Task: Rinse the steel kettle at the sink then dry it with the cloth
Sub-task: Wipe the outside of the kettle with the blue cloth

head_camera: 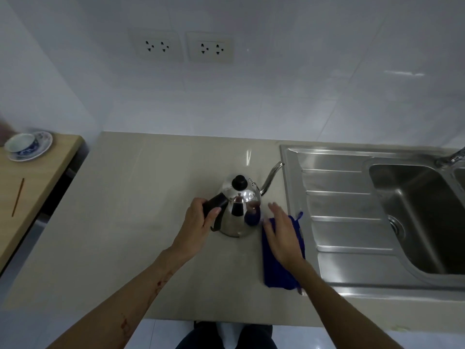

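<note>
A shiny steel kettle [240,210] with a black lid knob and a thin curved spout stands upright on the beige counter, spout pointing toward the sink. My left hand [198,222] is closed around its black handle on the left side. A blue cloth [279,263] lies flat on the counter just right of the kettle, at the sink's edge. My right hand [283,234] rests flat on the cloth with fingers spread, covering its upper part.
A steel sink [412,210] with a ribbed draining board fills the right side; its tap [453,156] shows at the far right edge. A blue-and-white cup on a saucer [25,146] and a thin stick [17,197] sit on a wooden table at left. Two wall sockets [185,47] are above.
</note>
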